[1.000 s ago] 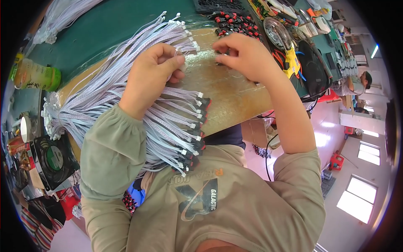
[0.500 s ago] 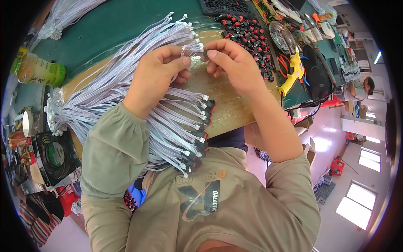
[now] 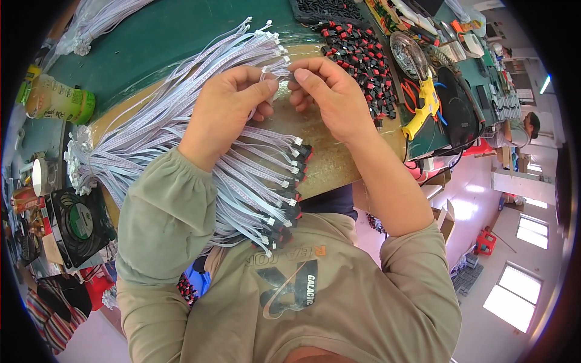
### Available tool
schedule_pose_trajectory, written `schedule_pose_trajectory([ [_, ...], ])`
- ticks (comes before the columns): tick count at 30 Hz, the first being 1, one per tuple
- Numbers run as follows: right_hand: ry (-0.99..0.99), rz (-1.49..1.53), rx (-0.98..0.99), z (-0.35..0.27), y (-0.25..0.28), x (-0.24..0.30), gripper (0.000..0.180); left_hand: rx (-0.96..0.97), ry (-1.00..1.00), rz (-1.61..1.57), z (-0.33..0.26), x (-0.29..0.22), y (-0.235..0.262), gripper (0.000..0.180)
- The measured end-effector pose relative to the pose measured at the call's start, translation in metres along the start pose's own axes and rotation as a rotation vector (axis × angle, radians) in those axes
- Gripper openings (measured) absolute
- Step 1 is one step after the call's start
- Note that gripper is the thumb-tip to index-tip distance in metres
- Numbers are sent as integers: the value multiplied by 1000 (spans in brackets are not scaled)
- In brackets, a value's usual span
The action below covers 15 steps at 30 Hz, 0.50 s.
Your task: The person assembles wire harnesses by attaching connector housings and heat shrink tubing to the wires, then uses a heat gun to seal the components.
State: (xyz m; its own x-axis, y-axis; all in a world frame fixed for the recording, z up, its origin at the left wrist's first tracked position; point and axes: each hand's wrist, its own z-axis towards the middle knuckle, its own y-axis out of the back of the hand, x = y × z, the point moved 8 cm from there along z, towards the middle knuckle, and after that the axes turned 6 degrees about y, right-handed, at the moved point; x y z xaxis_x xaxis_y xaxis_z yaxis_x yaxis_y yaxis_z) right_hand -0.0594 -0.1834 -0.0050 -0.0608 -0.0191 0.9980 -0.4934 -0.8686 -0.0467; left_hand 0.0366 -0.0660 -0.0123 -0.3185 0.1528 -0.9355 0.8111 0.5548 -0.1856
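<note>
My left hand (image 3: 225,112) is closed in a pinch, thumb against forefinger, on a white ribbon cable (image 3: 265,71) whose end pokes out by the fingertips. Facing it, a short gap away, my right hand (image 3: 336,100) pinches a small dark piece, nearly all hidden by the fingers. Under and beyond my left arm fans a bundle of white ribbon cables (image 3: 163,118), tipped with small white plugs. Cables on the near side end beside black-and-red pieces (image 3: 298,172). A pile of loose black-and-red pieces (image 3: 361,69) lies beyond my right hand.
A brown board (image 3: 330,160) covers part of the green table (image 3: 181,27). To the right are a yellow glue gun (image 3: 423,106) and a clear round dish (image 3: 404,54). At left stand a green-labelled tub (image 3: 63,101) and a black fan (image 3: 75,221). More cables (image 3: 100,24) lie far left.
My right hand has shifted slightly left, and its fingers have turned so the dark piece that showed between them is now mostly covered. My left hand has stayed nearly in place.
</note>
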Motion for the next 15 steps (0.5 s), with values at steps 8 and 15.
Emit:
schedule_pose_trajectory([
  [8,-8,-56,52,-1,-4,0,21,14,-8,-12,1,2,0,21],
  [15,9,8,12,0,0,0,22,4,-2,-27,2,3,0,20],
])
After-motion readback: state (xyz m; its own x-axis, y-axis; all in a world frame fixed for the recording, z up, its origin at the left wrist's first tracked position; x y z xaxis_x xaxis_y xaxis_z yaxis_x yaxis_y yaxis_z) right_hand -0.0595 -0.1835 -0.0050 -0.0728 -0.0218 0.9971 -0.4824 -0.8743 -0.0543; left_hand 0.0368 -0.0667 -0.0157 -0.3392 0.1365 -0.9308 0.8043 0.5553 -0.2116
